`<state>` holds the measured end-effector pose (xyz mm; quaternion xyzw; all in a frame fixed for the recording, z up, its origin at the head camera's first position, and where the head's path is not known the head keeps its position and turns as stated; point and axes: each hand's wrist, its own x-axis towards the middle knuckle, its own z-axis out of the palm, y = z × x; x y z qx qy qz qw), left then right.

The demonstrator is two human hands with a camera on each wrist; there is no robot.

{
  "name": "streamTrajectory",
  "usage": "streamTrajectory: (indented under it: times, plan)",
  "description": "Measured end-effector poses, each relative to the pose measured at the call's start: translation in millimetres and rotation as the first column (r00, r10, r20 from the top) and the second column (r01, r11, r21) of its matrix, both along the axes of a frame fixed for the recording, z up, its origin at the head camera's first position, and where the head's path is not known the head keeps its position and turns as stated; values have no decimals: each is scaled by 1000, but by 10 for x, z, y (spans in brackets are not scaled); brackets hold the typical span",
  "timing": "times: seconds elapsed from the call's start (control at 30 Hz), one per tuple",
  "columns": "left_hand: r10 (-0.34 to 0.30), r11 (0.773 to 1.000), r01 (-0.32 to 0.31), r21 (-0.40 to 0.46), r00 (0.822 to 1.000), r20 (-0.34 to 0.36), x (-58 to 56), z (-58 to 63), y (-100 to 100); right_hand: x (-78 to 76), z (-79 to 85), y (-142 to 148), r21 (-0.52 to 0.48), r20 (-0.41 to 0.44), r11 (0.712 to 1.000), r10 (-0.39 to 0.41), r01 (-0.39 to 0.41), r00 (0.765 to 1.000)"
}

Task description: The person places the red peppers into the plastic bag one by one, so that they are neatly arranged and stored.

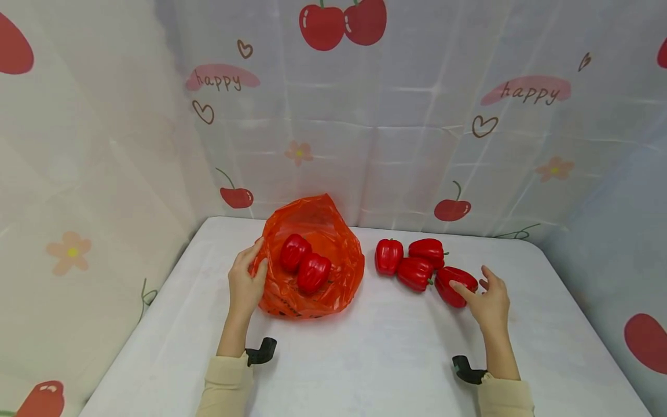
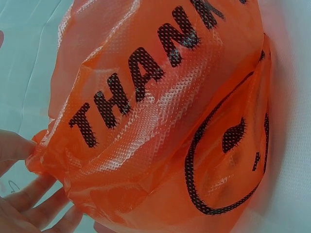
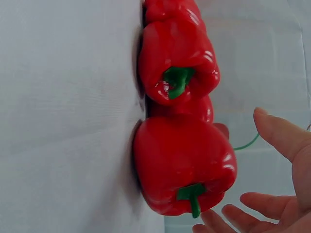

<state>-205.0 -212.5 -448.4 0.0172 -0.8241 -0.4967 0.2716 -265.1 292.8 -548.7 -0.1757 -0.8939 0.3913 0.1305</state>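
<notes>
My left hand (image 1: 245, 284) holds the left rim of an orange plastic bag (image 1: 346, 284), thumb inside and fingers outside. The bag's mouth gapes upward, and two red bell peppers (image 1: 314, 273) lie inside it. Black lettering and a drawn curve cover the bag's side (image 2: 165, 111) in the left wrist view. To the right, my right hand (image 1: 492, 304) hovers by the nearest bell pepper (image 1: 452, 288), thumb and fingers spread apart. In the right wrist view that pepper (image 3: 184, 160) shows its green stem, with the fingertips (image 3: 211, 221) beside it and nothing gripped.
Three more red bell peppers (image 1: 415, 273) are bunched left of the nearest one, right of the bag. A white cloth covers the table (image 1: 365, 359). Hanging sheets printed with cherries and hearts (image 1: 396, 156) enclose the back and both sides.
</notes>
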Motion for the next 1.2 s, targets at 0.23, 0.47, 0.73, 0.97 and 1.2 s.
streamTrajectory:
  times: [0.23,0.47,0.73,0.97,1.2]
  plan:
    - [2,1000,-2,6,1000,26,4,-5,-4,67,64,-88,-57,76,998,17,-13,997]
    - [4,1000,-4,10,999,51,8,2,2,345,613,-417,-160,144,987,35,-11,989]
    - [5,1000,-5,7,999,47,5,-1,1,375,655,-454,-170,159,985,56,-29,986]
    - [5,1000,-5,6,999,43,1,-3,0,386,637,-452,-195,158,980,63,-31,985]
    - [2,1000,-3,11,999,54,-1,2,-2,392,626,-459,-207,161,978,42,-8,986]
